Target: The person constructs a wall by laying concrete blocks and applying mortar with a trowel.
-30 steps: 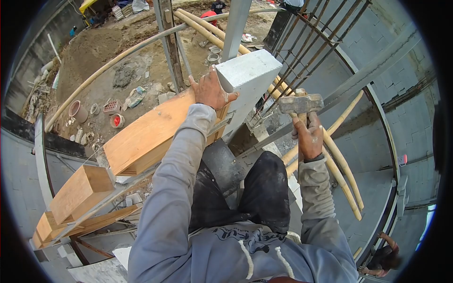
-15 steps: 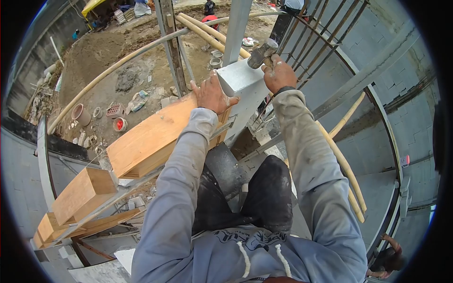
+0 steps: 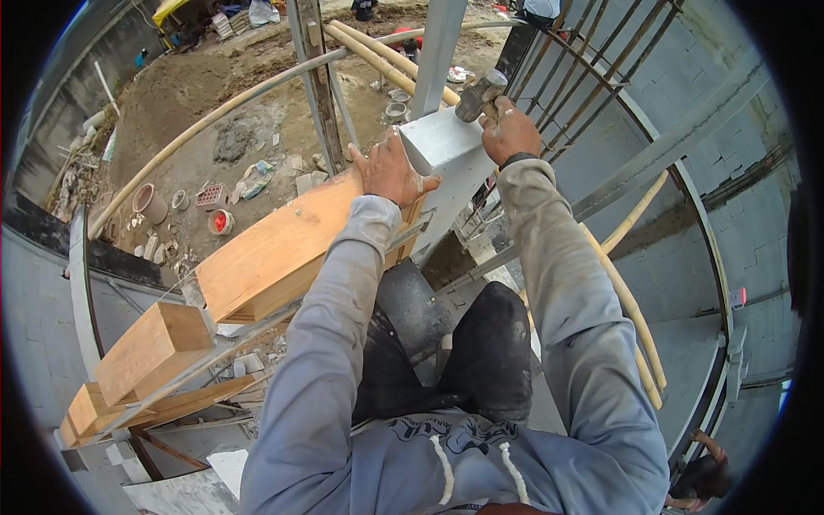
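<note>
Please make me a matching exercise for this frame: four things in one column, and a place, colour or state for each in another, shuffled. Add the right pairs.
Things
1. Hammer
2. Left hand
3. Reddish crate
4. Sweatshirt cords

Places, colours, states
A. On the ground, next to a bucket with something red in it
B. White, lying on the front of the sweatshirt
C. Where the wooden box meets the pale block
D. Gripped in the right hand

Right pairs: 1-D, 2-C, 3-A, 4-B
</note>
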Demonstrator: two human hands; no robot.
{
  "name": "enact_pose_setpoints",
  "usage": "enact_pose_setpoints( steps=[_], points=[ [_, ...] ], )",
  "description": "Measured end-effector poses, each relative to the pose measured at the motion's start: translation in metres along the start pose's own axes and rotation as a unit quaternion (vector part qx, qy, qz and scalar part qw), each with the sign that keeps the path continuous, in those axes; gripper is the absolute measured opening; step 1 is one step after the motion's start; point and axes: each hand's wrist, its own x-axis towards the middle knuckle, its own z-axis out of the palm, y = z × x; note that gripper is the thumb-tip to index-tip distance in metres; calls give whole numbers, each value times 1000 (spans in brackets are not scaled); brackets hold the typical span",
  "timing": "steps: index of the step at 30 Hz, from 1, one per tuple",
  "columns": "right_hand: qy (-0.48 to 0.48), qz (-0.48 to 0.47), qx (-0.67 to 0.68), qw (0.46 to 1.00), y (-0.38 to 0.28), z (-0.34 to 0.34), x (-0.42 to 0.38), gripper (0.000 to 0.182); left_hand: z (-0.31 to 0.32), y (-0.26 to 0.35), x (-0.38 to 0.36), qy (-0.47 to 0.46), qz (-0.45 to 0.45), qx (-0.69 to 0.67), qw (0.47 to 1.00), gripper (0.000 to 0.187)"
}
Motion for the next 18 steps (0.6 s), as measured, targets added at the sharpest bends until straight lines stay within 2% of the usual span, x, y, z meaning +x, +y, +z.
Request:
enact_pose_setpoints(
  steps=[6, 9, 18],
  points=[
    [-25, -1, -22, 999, 1, 4, 2, 36, -5, 3, -2, -9, -7, -7, 1000, 120],
    [-20, 1, -21, 1000, 6, -1, 4, 36, -8, 5, -1, -46, -22, -12, 999, 119],
    [-37, -6, -39, 999, 1, -4, -1, 39, -2, 1, 0, -20, -2, -4, 1000, 120]
  ],
)
